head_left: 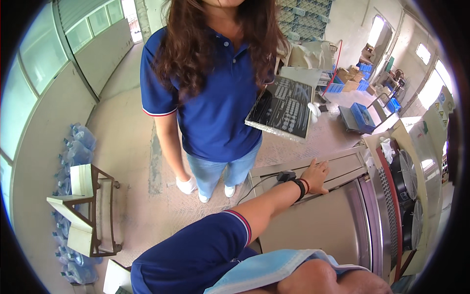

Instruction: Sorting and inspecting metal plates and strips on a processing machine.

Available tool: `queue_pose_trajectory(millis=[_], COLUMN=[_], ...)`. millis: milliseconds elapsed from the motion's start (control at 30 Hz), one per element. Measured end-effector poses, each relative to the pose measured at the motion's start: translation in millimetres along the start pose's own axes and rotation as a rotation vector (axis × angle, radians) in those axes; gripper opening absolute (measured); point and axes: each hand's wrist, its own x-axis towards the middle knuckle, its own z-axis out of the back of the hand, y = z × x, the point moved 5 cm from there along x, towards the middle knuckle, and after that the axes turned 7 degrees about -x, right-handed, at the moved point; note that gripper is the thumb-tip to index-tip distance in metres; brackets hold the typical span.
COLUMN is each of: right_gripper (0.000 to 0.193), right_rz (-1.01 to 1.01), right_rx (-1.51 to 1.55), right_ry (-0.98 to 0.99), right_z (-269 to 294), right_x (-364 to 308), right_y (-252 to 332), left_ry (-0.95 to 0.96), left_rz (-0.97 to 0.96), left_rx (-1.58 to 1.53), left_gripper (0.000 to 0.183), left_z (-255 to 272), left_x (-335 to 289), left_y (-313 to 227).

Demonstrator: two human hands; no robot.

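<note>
My left hand (316, 176) lies with its fingers spread on the metal frame (342, 164) of a machine, a dark band and a red bracelet at the wrist. Nothing is in its grasp. Beside the wrist sits a small black device (286, 175) with a cable running from it. Below the hand stretches the machine's flat brown surface (313, 223). My right hand is out of the picture. Facing me, a person in a blue polo shirt holds a black panel (279, 108) with bubble wrap along its edge, a white-gloved hand (314, 111) at its right side.
Two black fans (407, 171) are on the machine's right side, with a white glove (387, 149) nearby. A metal-framed rack (95, 210) with pale panels stands at left, before several clear plastic bottles (81, 142). A blue crate (362, 117) sits on a cart behind.
</note>
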Motion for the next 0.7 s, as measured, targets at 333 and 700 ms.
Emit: queue_pose_trajectory(millis=[333,700], right_gripper=[0.046,0.051], right_rz=[0.112,0.22], right_rx=[0.121,0.124], right_ry=[0.015,-0.036], right_z=[-10,-12], right_x=[15,47], right_y=[20,61], left_ry=[0.004,-0.015], left_rz=[-0.026,-0.014], left_rx=[-0.016,0.049], left_gripper=[0.092,0.092], left_z=[-9,-10], left_x=[0,9], left_y=[-12,-5])
